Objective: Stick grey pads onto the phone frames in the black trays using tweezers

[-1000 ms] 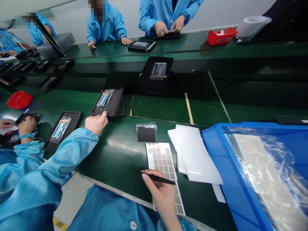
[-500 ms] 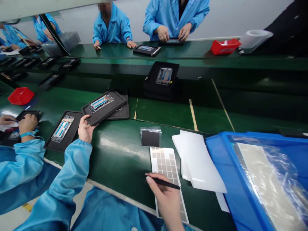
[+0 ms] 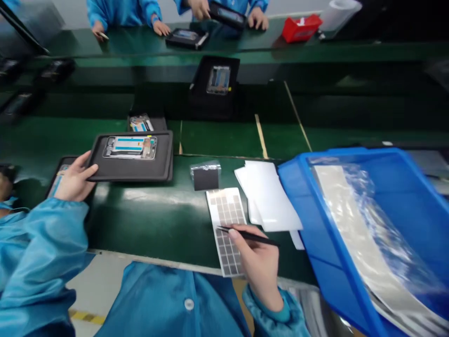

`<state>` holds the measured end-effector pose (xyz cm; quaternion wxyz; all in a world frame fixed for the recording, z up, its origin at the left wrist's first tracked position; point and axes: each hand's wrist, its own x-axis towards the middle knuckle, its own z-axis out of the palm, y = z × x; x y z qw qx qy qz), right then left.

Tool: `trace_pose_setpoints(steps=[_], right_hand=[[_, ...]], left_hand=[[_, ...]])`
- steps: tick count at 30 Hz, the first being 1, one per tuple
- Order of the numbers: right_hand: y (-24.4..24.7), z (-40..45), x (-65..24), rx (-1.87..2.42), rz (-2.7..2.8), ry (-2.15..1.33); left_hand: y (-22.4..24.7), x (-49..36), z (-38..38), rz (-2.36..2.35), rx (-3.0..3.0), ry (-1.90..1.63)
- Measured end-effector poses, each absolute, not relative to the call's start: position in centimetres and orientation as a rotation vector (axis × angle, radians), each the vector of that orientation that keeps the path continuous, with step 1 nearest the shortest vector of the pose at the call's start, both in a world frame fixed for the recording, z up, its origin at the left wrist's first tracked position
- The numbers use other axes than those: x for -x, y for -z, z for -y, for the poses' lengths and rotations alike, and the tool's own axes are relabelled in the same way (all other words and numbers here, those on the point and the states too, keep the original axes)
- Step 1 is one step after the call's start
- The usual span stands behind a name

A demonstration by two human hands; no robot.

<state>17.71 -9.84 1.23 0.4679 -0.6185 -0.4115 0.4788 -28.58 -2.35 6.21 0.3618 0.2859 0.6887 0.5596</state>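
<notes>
My left hand (image 3: 76,180) grips the left end of a black tray (image 3: 162,157) that carries a phone frame (image 3: 130,147) with blue strips. Behind it, partly covered, a second tray holds another phone frame (image 3: 141,123). In my right hand (image 3: 257,255) are black tweezers (image 3: 250,236), their tips over a sheet of small grey square stickers (image 3: 224,215). Just above that sheet lies a small clear bag with a dark piece (image 3: 206,178). Another phone frame in a tray (image 3: 58,180) is partly hidden behind my left hand.
White sheets (image 3: 271,196) lie right of the stickers, beside a large blue bin (image 3: 298,173) holding plastic film. A tray stack (image 3: 213,100) stands on the middle level. Across the bench, people in blue handle trays near a red box (image 3: 300,29). Someone's hand shows at far left.
My left hand has swung the tray round to nearly level and closer. The camera view has shifted. Across the bench, a person has lifted a black tray. My right hand still holds the tweezers over the stickers.
</notes>
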Motion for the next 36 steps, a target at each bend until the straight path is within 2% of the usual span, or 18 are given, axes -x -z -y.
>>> trace_pose_setpoints(steps=[4, 7, 11, 17, 20, 25, 27, 32, 34, 36], right_hand=[[-0.8, 10.1, -19.7, 1.532, 0.896, -1.123], [-0.5, 10.2, -20.2, 1.520, 0.856, -1.086], [-0.3, 10.6, -20.1, 1.495, 0.844, -1.089], [0.2, 10.5, -20.5, 1.535, 0.855, -1.100], [0.4, 9.8, -20.5, 1.556, 0.888, -1.107], [0.0, 8.4, -20.6, 1.556, 1.014, -1.096], [-0.1, 8.1, -21.1, 1.567, 1.122, -1.099], [0.8, 8.0, -22.3, 1.455, 1.442, -1.251], [1.5, 8.1, -22.4, 1.393, 1.502, -1.279], [1.9, 8.2, -22.3, 1.352, 1.534, -1.261]], left_hand=[[-6.7, 26.6, 2.4, -1.761, -0.822, -0.997], [-5.8, 23.6, 2.5, -1.675, -0.785, -0.856], [-5.2, 21.3, 5.5, -1.621, -0.673, -0.857], [-6.1, 21.3, 16.0, -1.868, -0.333, -0.816], [-5.7, 17.7, 19.9, -1.922, -0.144, -0.897], [-4.0, 9.4, 21.9, -1.704, -0.061, -1.007], [-3.9, 8.3, 22.0, -1.620, -0.152, -0.852], [-5.9, 8.6, 19.9, -1.422, -0.777, -0.149], [-6.3, 7.2, 17.4, -1.467, -1.233, -0.157], [-5.7, 4.7, 14.2, -1.404, -1.726, -0.318]])
